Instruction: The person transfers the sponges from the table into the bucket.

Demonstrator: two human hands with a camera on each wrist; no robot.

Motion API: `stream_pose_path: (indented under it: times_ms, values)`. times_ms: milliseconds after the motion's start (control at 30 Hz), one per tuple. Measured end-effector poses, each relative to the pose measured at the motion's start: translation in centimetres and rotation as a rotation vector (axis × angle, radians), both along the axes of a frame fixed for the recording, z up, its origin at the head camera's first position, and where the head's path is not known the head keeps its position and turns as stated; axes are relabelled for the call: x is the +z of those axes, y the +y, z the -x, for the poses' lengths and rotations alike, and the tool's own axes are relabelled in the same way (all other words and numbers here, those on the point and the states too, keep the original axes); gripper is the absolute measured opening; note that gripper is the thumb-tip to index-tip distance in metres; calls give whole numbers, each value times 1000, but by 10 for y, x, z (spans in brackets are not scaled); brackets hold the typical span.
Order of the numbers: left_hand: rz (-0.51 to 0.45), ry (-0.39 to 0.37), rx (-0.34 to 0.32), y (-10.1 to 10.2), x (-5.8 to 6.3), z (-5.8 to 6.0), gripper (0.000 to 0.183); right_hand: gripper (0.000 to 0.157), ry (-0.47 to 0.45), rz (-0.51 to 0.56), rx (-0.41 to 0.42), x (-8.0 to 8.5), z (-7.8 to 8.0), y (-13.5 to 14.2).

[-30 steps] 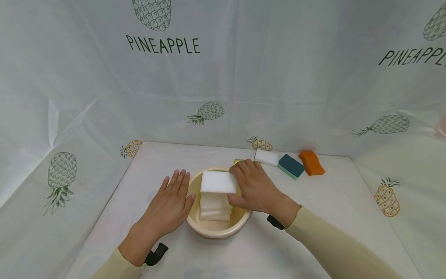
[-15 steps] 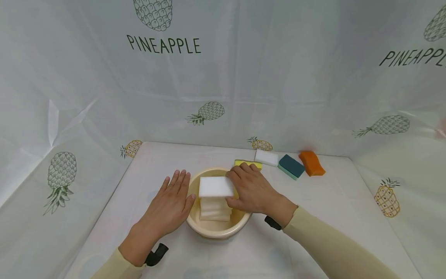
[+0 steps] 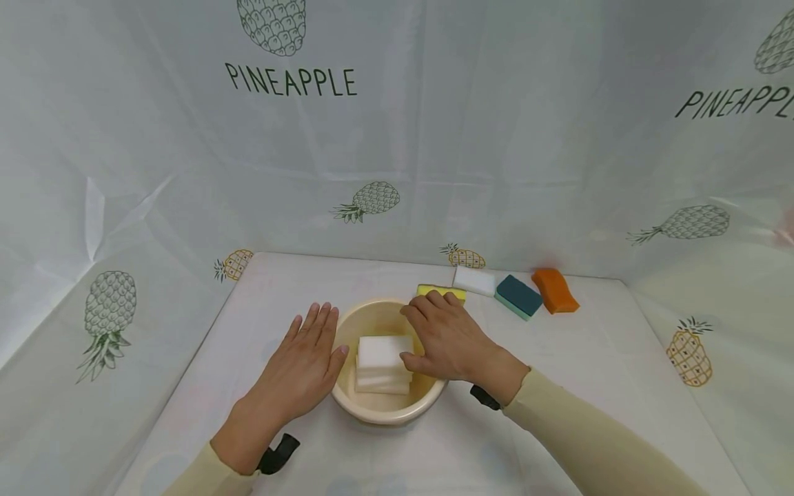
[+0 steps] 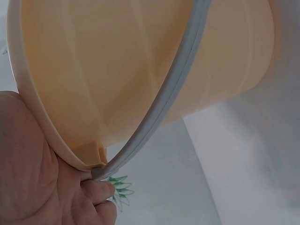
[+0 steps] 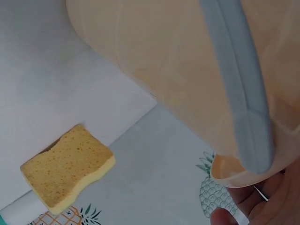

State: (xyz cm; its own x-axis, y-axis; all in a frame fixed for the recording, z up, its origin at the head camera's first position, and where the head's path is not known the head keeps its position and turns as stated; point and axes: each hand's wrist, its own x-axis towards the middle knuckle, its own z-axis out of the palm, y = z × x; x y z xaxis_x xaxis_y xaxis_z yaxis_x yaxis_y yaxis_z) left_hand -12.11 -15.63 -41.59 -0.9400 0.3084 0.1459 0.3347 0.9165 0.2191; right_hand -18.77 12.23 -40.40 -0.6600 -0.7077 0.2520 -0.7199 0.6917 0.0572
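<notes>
A cream plastic bucket (image 3: 389,417) stands on the table, with a stack of white sponges (image 3: 381,355) inside it. My left hand (image 3: 298,372) lies with straight fingers along the bucket's left rim; the left wrist view shows the palm at the rim beside the grey handle (image 4: 157,105). Over the right rim is my right hand (image 3: 453,341), fingers bent loosely and nothing between them. Its thumb points in over the bucket, near the top sponge. From the right wrist view, the fingers appear just under the rim spout (image 5: 234,180).
Behind my right hand lies a yellow sponge (image 3: 437,290). A white sponge (image 3: 474,280), a dark blue-green sponge (image 3: 518,296) and an orange sponge (image 3: 555,290) rest farther back right. A pineapple-print sheet (image 3: 397,138) hangs behind the table.
The white sponge that my right hand held has dropped onto the stack in the bucket. My right hand shifted slightly nearer and let it go; the left hand stayed put.
</notes>
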Motion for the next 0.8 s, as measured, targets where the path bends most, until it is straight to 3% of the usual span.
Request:
stream_pose_path:
  times_ms: [500, 800]
  values:
    - [-15, -2, 6, 0, 0, -1, 68, 51, 73, 90, -35, -4, 2, 10]
    - [-19, 2, 2, 0, -3, 0, 69, 52, 161, 162, -159, 13, 27, 54]
